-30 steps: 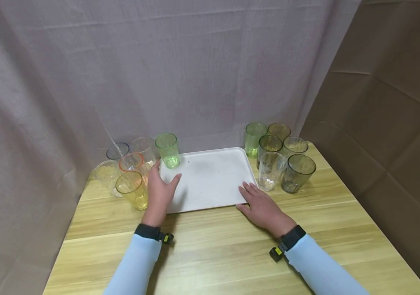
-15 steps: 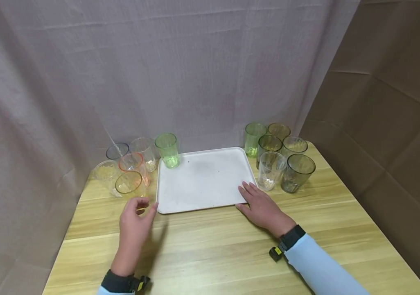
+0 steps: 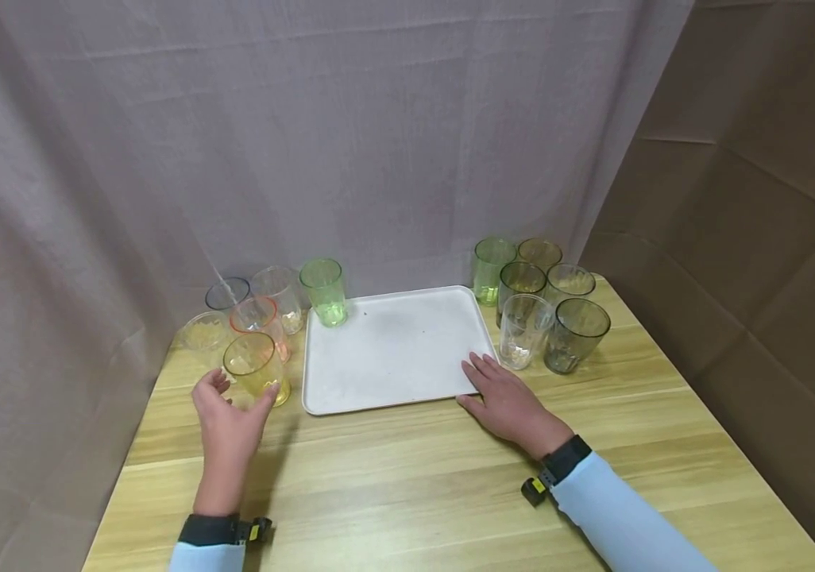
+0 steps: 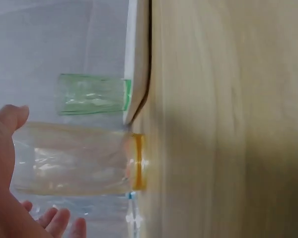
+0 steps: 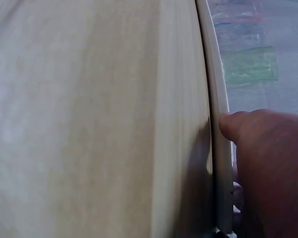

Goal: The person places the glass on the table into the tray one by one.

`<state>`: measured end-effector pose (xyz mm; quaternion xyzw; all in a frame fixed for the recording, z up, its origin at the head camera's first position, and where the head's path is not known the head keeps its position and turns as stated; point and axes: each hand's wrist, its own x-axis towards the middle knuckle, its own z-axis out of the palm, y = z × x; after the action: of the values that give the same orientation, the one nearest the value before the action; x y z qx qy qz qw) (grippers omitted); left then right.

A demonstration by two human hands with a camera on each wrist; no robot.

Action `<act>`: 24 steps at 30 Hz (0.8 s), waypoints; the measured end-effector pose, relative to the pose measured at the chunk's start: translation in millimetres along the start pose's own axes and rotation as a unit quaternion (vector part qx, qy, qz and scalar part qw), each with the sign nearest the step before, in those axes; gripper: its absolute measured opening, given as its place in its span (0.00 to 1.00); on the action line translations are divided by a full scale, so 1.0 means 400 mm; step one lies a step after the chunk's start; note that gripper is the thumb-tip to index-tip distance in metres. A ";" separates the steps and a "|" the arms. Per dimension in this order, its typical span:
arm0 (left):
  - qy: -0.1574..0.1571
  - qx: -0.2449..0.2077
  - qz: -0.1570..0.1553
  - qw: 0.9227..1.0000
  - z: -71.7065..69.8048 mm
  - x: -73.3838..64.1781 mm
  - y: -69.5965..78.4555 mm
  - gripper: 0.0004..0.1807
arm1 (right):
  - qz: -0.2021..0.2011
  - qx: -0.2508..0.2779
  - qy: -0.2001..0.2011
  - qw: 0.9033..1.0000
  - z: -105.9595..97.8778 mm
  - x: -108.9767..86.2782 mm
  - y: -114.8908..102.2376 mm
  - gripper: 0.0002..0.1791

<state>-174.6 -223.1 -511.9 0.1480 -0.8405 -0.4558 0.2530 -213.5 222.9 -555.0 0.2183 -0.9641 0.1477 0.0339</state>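
In the head view a yellow cup (image 3: 256,367) stands upright on the table, left of a white tray (image 3: 393,349). My left hand (image 3: 229,417) is close in front of it, thumb on its right side and fingers on its left, spread apart. The left wrist view shows the same yellow cup (image 4: 79,158) between thumb and fingers, which are not closed round it. My right hand (image 3: 511,405) rests on the tray's front right corner with its fingers extended. A green cup (image 3: 324,294) stands on the tray's back left corner.
Behind the yellow cup stand an orange-rimmed cup (image 3: 257,322), a blue-rimmed cup (image 3: 227,295) and clear cups (image 3: 279,298). Right of the tray several cups cluster, among them a clear cup (image 3: 522,334) and a grey cup (image 3: 573,338). A grey curtain (image 3: 379,143) hangs behind the table.
My left hand has moved from beside the green cup back toward the front left, then opened around the yellow cup. The right hand has stayed on the tray.
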 end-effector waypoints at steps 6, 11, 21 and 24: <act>-0.016 -0.024 -0.005 1.000 0.042 0.034 -0.027 0.55 | 0.003 -0.003 -0.002 1.000 0.003 0.001 0.004 0.39; -0.014 -0.024 0.006 1.000 0.058 0.048 -0.037 0.52 | 0.006 -0.005 -0.009 1.000 -0.001 0.003 0.002 0.40; -0.021 -0.023 0.007 0.999 0.056 0.055 -0.037 0.48 | 0.009 -0.010 -0.011 1.000 0.001 0.004 0.003 0.40; -0.026 -0.023 0.000 0.999 0.053 0.052 -0.025 0.48 | 0.009 -0.008 -0.010 1.000 -0.001 0.003 0.001 0.40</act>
<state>-203.4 -223.8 -524.1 0.1304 -0.8359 -0.4791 0.2340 -215.0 222.9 -554.6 0.2105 -0.9675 0.1378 0.0244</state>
